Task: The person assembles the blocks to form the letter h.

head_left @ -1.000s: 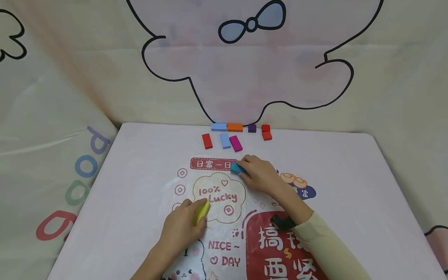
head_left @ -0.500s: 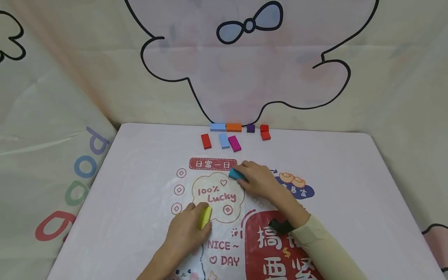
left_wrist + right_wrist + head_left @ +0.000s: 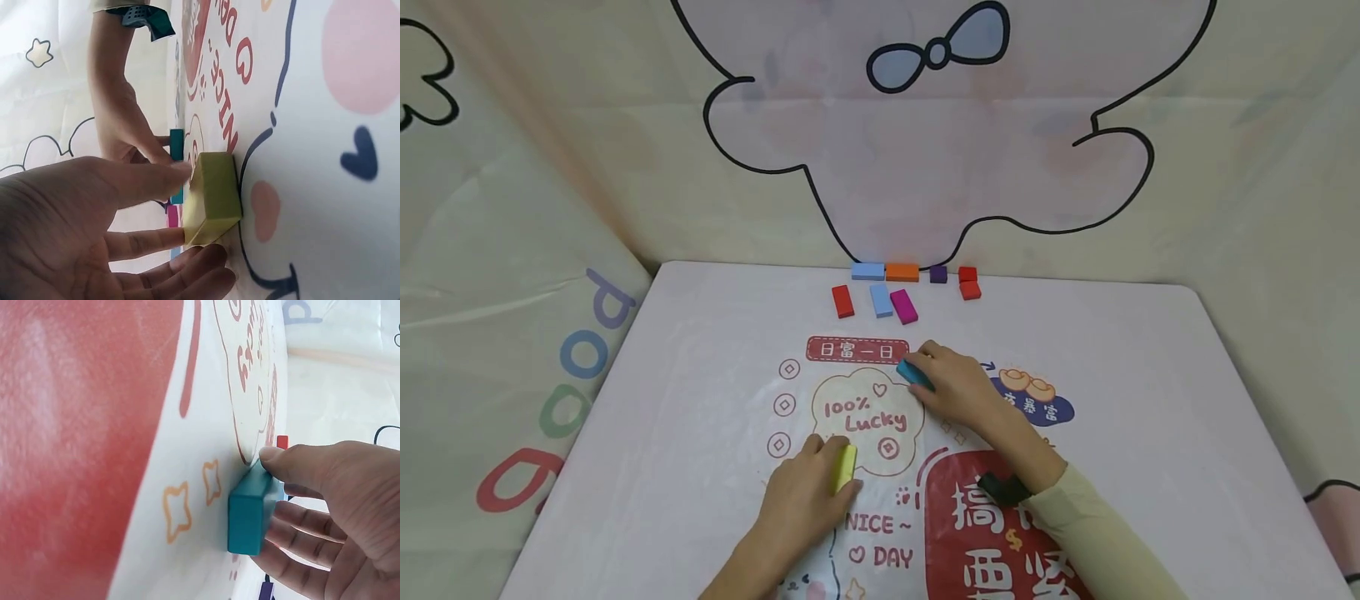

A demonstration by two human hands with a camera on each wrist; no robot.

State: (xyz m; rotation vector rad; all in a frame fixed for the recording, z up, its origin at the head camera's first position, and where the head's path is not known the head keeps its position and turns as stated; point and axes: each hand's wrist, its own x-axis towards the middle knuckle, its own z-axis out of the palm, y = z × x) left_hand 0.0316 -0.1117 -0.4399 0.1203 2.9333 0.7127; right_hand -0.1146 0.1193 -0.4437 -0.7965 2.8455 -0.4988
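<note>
In the head view my left hand (image 3: 805,497) holds a yellow block (image 3: 846,468) at the lower edge of the printed "100% Lucky" cloud. The left wrist view shows that block (image 3: 219,187) against the printed surface, thumb at one side and a fingertip at the other. My right hand (image 3: 958,387) grips a teal block (image 3: 915,374) at the cloud's upper right, under the red printed banner. Seen from the right wrist, the teal block (image 3: 247,519) lies along the white surface, with the thumb at its far end and the other fingers beside it.
Light blue (image 3: 868,272), orange (image 3: 902,272), dark purple (image 3: 938,274) and red blocks (image 3: 970,289) line the table's back edge. Closer in lie a red block (image 3: 842,302), a light blue block (image 3: 882,301) and a magenta block (image 3: 904,307). A printed cloth wall (image 3: 1037,183) rises behind.
My left hand has shifted right and slightly nearer with the yellow block, which now points more straight ahead. My right hand has drawn the teal block a little nearer, off the banner's end.
</note>
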